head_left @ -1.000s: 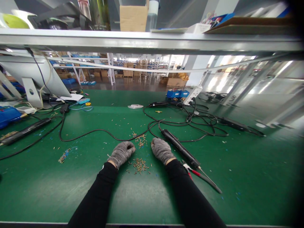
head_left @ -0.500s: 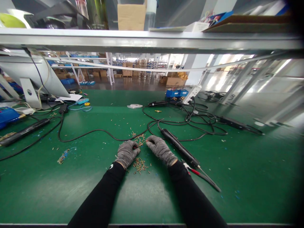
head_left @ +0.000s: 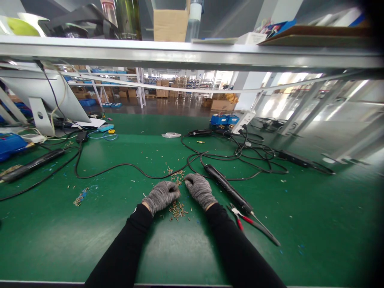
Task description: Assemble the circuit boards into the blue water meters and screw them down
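Head view: fingers curl inward on our left hand [head_left: 163, 196] and right hand [head_left: 198, 189], whether gripping we cannot tell, so we'd best pinch lightly at the brass-coloured pins [head_left: 178, 211] piled beside our fingertips.

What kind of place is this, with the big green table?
Probably a factory or workshop. Small brass-coloured parts lie on the green table, red-handled pliers rest nearby, and white racks and cardboard boxes stand in the hall behind.
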Demonstrator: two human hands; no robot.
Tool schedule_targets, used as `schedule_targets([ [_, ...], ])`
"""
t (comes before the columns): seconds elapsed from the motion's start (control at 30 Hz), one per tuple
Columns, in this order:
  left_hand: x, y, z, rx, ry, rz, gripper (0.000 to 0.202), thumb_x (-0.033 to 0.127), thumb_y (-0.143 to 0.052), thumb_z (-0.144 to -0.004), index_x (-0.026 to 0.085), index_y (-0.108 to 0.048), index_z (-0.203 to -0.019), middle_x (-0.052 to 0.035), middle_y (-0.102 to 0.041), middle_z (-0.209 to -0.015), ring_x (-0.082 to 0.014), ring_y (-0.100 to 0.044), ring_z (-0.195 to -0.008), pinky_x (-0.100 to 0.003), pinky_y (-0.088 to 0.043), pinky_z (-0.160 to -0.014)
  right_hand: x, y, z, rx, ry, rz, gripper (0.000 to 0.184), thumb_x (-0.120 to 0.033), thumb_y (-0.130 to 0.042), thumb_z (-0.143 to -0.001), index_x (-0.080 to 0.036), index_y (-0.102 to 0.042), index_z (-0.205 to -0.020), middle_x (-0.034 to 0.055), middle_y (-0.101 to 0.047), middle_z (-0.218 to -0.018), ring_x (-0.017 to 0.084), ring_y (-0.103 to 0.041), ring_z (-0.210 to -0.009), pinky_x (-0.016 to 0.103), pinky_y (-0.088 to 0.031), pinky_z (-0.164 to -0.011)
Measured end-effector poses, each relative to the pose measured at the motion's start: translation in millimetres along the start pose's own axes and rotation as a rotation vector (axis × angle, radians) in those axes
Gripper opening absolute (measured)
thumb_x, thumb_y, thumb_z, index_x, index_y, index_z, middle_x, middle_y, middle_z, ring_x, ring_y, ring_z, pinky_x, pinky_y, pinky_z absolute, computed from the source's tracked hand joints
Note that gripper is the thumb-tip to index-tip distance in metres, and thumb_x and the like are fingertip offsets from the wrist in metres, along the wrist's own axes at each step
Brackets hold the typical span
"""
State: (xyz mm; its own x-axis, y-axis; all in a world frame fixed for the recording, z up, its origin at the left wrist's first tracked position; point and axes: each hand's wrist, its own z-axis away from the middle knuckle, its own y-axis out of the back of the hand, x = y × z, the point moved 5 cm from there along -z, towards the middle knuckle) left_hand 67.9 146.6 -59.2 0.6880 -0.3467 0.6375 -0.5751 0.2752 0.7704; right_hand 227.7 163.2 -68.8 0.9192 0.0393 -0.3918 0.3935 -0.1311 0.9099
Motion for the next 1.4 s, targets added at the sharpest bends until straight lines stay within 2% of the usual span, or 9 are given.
schedule_targets([
  [0.1,1,4.1,7,-0.046,-0.055,0.060,0.024,0.036,-0.057,-0.080,0.016,-0.070,-0.080,0.0005,-0.067,-0.072,-0.0130,-0.058,-0.067,-0.022,-0.043,-0.060,-2,-2,-1,-0.037,-0.006,0.032,0.023,-0.036,-0.056,-0.092,-0.016,-0.063,-0.099,0.0051,-0.064,-0.100,0.019,-0.060,-0.093,0.041,-0.048,-0.087],
  [0.3,-17,5.3,-1,0.080,0.007,0.076,0.024,0.034,-0.056,-0.081,0.017,-0.069,-0.089,-0.0028,-0.070,-0.083,-0.0155,-0.060,-0.076,-0.025,-0.046,-0.071,-1,-3,-1,-0.043,-0.015,0.021,0.021,-0.034,-0.056,-0.092,-0.014,-0.063,-0.095,0.0051,-0.064,-0.096,0.018,-0.061,-0.090,0.039,-0.049,-0.085],
  [0.47,-31,6.6,-5,0.163,0.069,0.073,0.023,0.033,-0.056,-0.081,0.017,-0.068,-0.091,-0.0040,-0.070,-0.087,-0.0160,-0.062,-0.080,-0.025,-0.046,-0.075,-11,1,9,-0.107,0.172,-0.110,0.016,-0.033,-0.060,-0.088,-0.019,-0.067,-0.090,-0.0001,-0.068,-0.087,0.013,-0.060,-0.078,0.022,-0.046,-0.073],
  [0.53,-33,7.1,-6,0.182,0.079,0.072,0.023,0.033,-0.056,-0.081,0.017,-0.068,-0.092,-0.0040,-0.071,-0.088,-0.0158,-0.062,-0.080,-0.025,-0.046,-0.076,-15,1,13,-0.119,0.238,-0.144,0.017,-0.034,-0.059,-0.088,-0.021,-0.068,-0.091,-0.0017,-0.068,-0.089,0.012,-0.060,-0.080,0.020,-0.045,-0.074],
  [0.73,-37,6.4,-6,0.201,0.099,0.067,0.022,0.034,-0.058,-0.081,0.017,-0.069,-0.092,-0.0041,-0.071,-0.087,-0.0156,-0.062,-0.078,-0.024,-0.046,-0.075,-14,-2,8,-0.053,0.199,-0.085,0.019,-0.024,-0.055,-0.087,-0.018,-0.067,-0.101,0.0065,-0.067,-0.102,0.018,-0.058,-0.097,0.027,-0.041,-0.089],
  [0.93,-37,6.2,-7,0.200,0.106,0.056,0.021,0.033,-0.059,-0.080,0.017,-0.069,-0.091,-0.0040,-0.071,-0.086,-0.0155,-0.061,-0.078,-0.024,-0.046,-0.074,-16,-4,5,-0.077,0.177,0.014,0.018,-0.024,-0.055,-0.087,-0.020,-0.067,-0.099,0.0064,-0.066,-0.100,0.019,-0.057,-0.096,0.029,-0.041,-0.088],
  [1.13,-35,5.7,-6,0.196,0.107,0.040,0.020,0.032,-0.059,-0.080,0.018,-0.069,-0.090,-0.0038,-0.071,-0.085,-0.0156,-0.061,-0.077,-0.025,-0.045,-0.073,-18,-3,6,-0.116,0.164,0.076,0.021,-0.033,-0.055,-0.092,-0.016,-0.063,-0.101,0.0054,-0.063,-0.100,0.020,-0.058,-0.095,0.040,-0.046,-0.087],
  [1.23,-34,6.0,-6,0.199,0.105,0.030,0.020,0.032,-0.059,-0.081,0.018,-0.069,-0.090,-0.0039,-0.071,-0.086,-0.0156,-0.062,-0.078,-0.025,-0.046,-0.074,-18,-5,4,-0.124,0.149,0.079,0.023,-0.036,-0.055,-0.093,-0.015,-0.062,-0.100,0.0055,-0.062,-0.103,0.019,-0.059,-0.095,0.041,-0.047,-0.087],
  [1.4,-35,4.9,-5,0.217,0.086,0.014,0.020,0.032,-0.058,-0.081,0.019,-0.069,-0.092,-0.0035,-0.071,-0.088,-0.0158,-0.062,-0.080,-0.025,-0.046,-0.076,-17,2,9,-0.108,0.163,-0.027,0.017,-0.026,-0.053,-0.093,-0.013,-0.063,-0.096,0.0077,-0.064,-0.099,0.019,-0.059,-0.093,0.037,-0.045,-0.089],
])
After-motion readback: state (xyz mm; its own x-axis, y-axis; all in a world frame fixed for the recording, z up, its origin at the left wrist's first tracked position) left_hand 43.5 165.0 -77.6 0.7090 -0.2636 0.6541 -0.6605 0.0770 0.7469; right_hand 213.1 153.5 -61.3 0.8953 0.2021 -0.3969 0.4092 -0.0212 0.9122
